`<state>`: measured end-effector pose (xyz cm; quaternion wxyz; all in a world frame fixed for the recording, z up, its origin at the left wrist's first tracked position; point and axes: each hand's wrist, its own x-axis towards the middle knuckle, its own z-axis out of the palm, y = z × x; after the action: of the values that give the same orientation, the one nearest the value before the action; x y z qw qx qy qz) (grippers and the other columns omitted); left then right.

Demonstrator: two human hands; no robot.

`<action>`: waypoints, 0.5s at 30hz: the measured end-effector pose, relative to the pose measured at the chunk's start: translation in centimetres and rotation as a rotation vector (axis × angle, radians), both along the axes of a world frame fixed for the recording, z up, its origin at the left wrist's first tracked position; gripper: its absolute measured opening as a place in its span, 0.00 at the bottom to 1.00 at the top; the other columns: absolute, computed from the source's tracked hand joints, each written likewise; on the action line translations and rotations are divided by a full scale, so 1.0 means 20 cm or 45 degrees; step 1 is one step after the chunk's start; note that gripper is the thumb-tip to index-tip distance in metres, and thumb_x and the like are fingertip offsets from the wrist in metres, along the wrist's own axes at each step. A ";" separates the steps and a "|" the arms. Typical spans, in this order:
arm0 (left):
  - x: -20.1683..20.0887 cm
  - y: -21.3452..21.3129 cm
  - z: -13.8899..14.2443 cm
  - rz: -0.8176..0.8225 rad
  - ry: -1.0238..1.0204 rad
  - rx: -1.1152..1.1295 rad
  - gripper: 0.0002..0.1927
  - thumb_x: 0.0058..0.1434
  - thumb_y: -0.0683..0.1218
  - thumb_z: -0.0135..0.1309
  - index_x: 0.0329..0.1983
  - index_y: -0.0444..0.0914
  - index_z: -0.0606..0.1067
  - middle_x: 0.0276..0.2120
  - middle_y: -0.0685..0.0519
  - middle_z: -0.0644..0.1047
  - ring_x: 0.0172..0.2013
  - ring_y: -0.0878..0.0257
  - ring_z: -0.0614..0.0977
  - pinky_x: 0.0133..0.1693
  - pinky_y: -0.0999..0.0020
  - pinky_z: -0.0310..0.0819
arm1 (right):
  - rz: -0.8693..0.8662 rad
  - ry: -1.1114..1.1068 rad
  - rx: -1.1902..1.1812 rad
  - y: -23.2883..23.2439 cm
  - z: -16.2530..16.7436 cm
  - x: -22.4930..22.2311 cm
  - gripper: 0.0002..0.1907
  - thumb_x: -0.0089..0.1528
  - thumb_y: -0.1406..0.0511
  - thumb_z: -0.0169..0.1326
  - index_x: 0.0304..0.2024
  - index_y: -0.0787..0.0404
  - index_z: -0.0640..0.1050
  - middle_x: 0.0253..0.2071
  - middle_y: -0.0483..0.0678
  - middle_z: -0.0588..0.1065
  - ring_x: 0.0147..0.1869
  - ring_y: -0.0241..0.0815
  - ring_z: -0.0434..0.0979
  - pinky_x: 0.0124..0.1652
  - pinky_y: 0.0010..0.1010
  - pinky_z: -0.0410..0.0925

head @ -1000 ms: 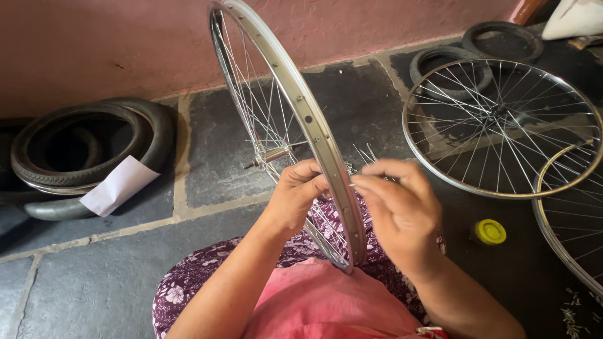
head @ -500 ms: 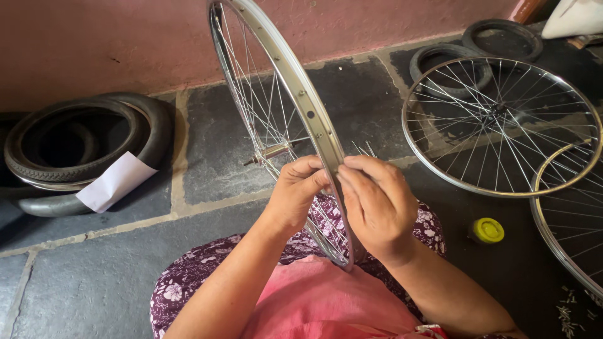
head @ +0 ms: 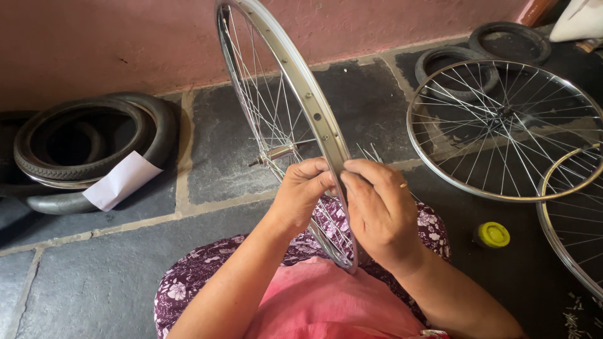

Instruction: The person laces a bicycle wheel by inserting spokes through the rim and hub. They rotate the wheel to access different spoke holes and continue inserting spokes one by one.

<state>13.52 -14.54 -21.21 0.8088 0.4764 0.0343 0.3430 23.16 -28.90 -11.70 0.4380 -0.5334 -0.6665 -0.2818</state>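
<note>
Item: spoked bicycle wheel (head: 286, 81), silver rim, upright, edge-on to camera, lower rim resting in person's lap. Landmark for all below.
L hand (head: 301, 194): fingers closed, pinching rim from its left side, just below hub (head: 276, 152).
R hand (head: 380, 210): fingers closed on rim from the right, opp. L hand; ring on one finger.
Left of wheel: stacked black tyres (head: 88, 147) by wall, white paper (head: 122, 180) on them.
Right of wheel: 2nd spoked wheel (head: 502, 129) flat on floor; yellow cap (head: 493, 235) nr its lower edge.
</note>
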 end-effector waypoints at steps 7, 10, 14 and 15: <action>-0.04 0.03 0.04 -0.123 -0.050 0.077 0.14 0.62 0.44 0.63 0.50 0.37 0.79 0.43 0.56 0.81 0.45 0.67 0.80 0.51 0.69 0.74 | 0.025 -0.028 -0.048 -0.03 0.02 0.00 0.12 0.59 0.77 0.59 0.45 0.66 0.79 0.55 0.53 0.74 0.60 0.55 0.75 0.59 0.42 0.69; -0.05 0.02 0.03 -0.096 -0.037 0.140 0.14 0.66 0.45 0.62 0.52 0.36 0.79 0.44 0.56 0.81 0.47 0.66 0.79 0.53 0.66 0.73 | 0.036 0.007 -0.005 -0.02 -0.01 0.00 0.14 0.59 0.76 0.59 0.48 0.65 0.80 0.57 0.54 0.73 0.63 0.57 0.73 0.62 0.44 0.67; -0.05 -0.01 0.01 -0.044 -0.021 0.219 0.13 0.73 0.49 0.57 0.52 0.35 0.79 0.45 0.56 0.80 0.48 0.68 0.77 0.53 0.68 0.72 | 0.027 0.034 0.035 -0.01 -0.09 -0.03 0.15 0.61 0.75 0.56 0.51 0.64 0.80 0.59 0.56 0.71 0.64 0.59 0.70 0.63 0.45 0.65; -0.05 -0.02 0.01 -0.042 -0.001 0.220 0.14 0.74 0.50 0.56 0.52 0.35 0.79 0.45 0.56 0.79 0.48 0.68 0.77 0.53 0.69 0.72 | 0.031 0.042 0.037 -0.01 -0.10 -0.03 0.15 0.61 0.75 0.56 0.51 0.64 0.80 0.59 0.56 0.71 0.64 0.59 0.70 0.63 0.45 0.65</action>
<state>12.47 -14.86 -20.91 0.7701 0.5449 -0.0037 0.3316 22.64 -29.08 -13.74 0.4599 -0.5234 -0.6615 -0.2774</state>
